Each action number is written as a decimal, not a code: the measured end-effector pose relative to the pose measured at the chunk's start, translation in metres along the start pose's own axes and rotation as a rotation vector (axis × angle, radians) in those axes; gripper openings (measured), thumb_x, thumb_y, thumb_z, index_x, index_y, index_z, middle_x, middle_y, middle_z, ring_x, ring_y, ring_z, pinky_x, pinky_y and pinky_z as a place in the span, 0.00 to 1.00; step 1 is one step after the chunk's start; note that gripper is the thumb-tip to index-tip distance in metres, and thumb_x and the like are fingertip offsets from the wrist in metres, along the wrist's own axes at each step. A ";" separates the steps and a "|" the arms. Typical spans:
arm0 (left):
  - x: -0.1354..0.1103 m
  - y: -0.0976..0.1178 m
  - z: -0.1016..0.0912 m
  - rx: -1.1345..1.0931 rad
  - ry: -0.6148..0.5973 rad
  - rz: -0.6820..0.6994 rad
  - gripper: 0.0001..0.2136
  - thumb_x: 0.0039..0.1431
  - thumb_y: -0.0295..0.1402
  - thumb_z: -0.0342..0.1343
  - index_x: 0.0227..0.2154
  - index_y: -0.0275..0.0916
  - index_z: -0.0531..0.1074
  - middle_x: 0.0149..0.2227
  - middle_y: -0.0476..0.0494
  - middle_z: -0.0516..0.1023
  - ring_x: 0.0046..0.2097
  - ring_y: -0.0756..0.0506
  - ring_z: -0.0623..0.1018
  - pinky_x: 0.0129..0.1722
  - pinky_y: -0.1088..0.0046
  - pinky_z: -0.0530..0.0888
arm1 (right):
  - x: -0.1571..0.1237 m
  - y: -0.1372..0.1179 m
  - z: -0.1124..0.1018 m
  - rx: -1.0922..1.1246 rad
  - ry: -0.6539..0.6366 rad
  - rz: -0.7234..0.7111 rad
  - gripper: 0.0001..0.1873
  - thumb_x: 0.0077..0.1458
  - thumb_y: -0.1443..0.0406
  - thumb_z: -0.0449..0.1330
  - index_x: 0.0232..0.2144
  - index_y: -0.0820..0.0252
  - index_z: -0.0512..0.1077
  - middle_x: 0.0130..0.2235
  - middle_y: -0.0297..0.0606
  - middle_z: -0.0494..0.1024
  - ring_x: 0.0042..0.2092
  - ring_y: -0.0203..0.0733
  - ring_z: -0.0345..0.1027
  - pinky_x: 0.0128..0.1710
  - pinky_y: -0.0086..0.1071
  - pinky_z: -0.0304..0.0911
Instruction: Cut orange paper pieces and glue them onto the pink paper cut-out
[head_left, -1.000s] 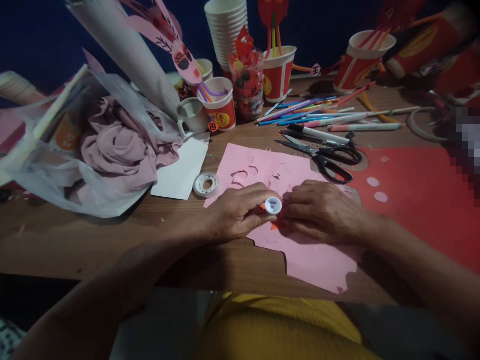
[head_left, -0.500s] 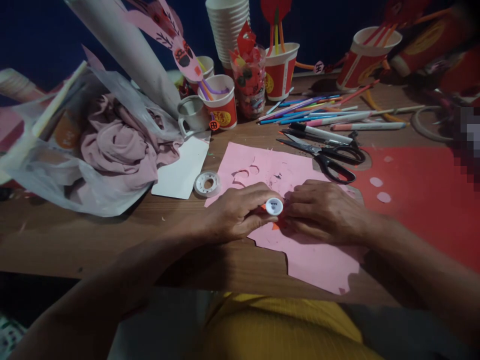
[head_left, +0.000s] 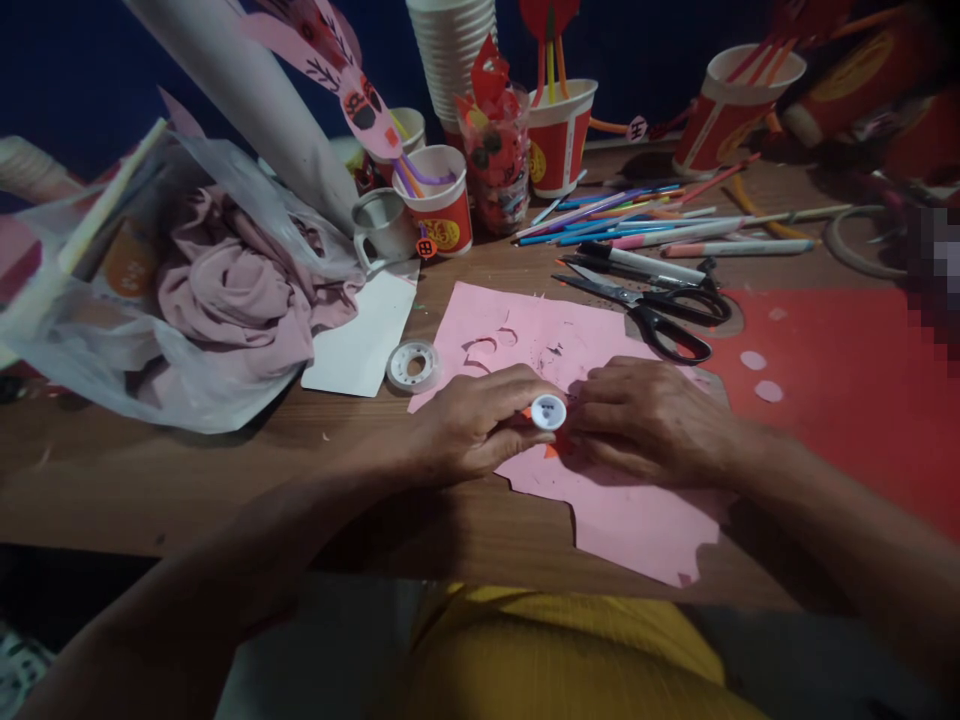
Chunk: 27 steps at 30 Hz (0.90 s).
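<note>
My left hand (head_left: 480, 425) is closed around a white tube with a round end, by its look a glue stick (head_left: 548, 412), which it holds upright over the pink paper (head_left: 622, 530). Only the tube's white end shows clearly. Just to its right, my right hand (head_left: 637, 415) rests over the same sheet with its fingers bent and closed together. Its fingertips are hidden, so whatever they pinch cannot be seen. A small orange paper piece (head_left: 553, 451) peeks out between the two hands. Cut-out holes and dark marks show on the pink sheet.
Black-handled scissors (head_left: 649, 305) lie behind my right hand. A tape roll (head_left: 412, 366) and a plastic bag (head_left: 202, 400) with cloth are at left. Markers (head_left: 645, 262), paper cups (head_left: 442, 205) and a metal mug (head_left: 384, 228) stand or lie behind; red paper (head_left: 847, 400) is at right.
</note>
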<state>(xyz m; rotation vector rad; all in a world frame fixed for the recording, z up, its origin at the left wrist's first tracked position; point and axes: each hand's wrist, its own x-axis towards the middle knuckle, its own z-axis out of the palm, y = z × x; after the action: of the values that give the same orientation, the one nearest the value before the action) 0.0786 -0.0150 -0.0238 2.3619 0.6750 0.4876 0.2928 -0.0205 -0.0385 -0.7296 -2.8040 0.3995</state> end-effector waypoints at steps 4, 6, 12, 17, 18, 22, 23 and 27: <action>0.000 0.000 0.000 0.013 0.000 0.017 0.06 0.58 0.28 0.49 0.38 0.33 0.67 0.35 0.44 0.72 0.37 0.51 0.71 0.36 0.79 0.68 | 0.000 0.000 0.000 -0.008 0.007 0.002 0.18 0.60 0.61 0.45 0.33 0.62 0.73 0.28 0.39 0.73 0.30 0.39 0.61 0.32 0.34 0.52; 0.000 0.000 -0.001 0.022 -0.015 0.010 0.06 0.58 0.27 0.49 0.38 0.33 0.67 0.36 0.44 0.73 0.38 0.51 0.71 0.36 0.79 0.68 | 0.000 -0.001 0.000 -0.010 0.012 0.003 0.18 0.60 0.62 0.45 0.33 0.62 0.73 0.27 0.39 0.73 0.29 0.39 0.61 0.32 0.33 0.52; 0.001 0.001 -0.001 0.025 0.000 0.018 0.07 0.58 0.28 0.49 0.38 0.33 0.67 0.35 0.44 0.73 0.37 0.51 0.71 0.36 0.78 0.68 | 0.002 -0.001 0.000 -0.011 0.023 0.001 0.18 0.60 0.61 0.45 0.33 0.62 0.73 0.27 0.39 0.73 0.29 0.39 0.61 0.31 0.34 0.52; 0.001 0.000 0.002 0.025 0.028 0.026 0.06 0.57 0.27 0.50 0.37 0.33 0.67 0.34 0.44 0.74 0.35 0.51 0.72 0.35 0.78 0.68 | -0.001 0.002 0.001 0.046 0.054 0.017 0.16 0.59 0.62 0.46 0.32 0.62 0.72 0.27 0.38 0.73 0.29 0.38 0.62 0.31 0.33 0.54; 0.001 -0.001 0.002 0.016 0.046 0.036 0.06 0.57 0.26 0.50 0.37 0.33 0.67 0.34 0.45 0.74 0.35 0.51 0.72 0.35 0.78 0.68 | -0.003 0.003 0.001 0.070 0.094 0.020 0.15 0.59 0.63 0.47 0.32 0.62 0.72 0.26 0.38 0.72 0.28 0.38 0.62 0.31 0.33 0.54; 0.001 -0.002 0.004 -0.011 0.076 0.054 0.05 0.56 0.26 0.51 0.36 0.34 0.67 0.34 0.45 0.74 0.35 0.51 0.71 0.35 0.78 0.68 | -0.007 0.007 -0.005 0.186 0.373 0.066 0.08 0.55 0.68 0.52 0.30 0.60 0.72 0.24 0.35 0.73 0.27 0.36 0.64 0.30 0.31 0.57; 0.001 -0.002 0.004 -0.011 0.066 0.045 0.05 0.56 0.26 0.51 0.36 0.34 0.67 0.34 0.45 0.73 0.35 0.51 0.71 0.35 0.78 0.68 | -0.008 0.007 -0.007 0.202 0.442 0.093 0.07 0.54 0.69 0.53 0.29 0.60 0.72 0.24 0.35 0.74 0.27 0.35 0.65 0.29 0.30 0.58; 0.000 -0.002 0.004 -0.032 0.058 0.017 0.05 0.56 0.26 0.50 0.36 0.35 0.67 0.33 0.45 0.73 0.34 0.51 0.71 0.33 0.77 0.68 | -0.010 0.008 -0.013 0.224 0.661 0.262 0.06 0.52 0.72 0.56 0.27 0.62 0.72 0.24 0.36 0.75 0.25 0.33 0.66 0.25 0.27 0.59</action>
<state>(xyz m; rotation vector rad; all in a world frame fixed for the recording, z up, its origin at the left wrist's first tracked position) 0.0803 -0.0153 -0.0283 2.3328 0.6687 0.5720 0.3088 -0.0163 -0.0301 -0.9661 -2.0218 0.4125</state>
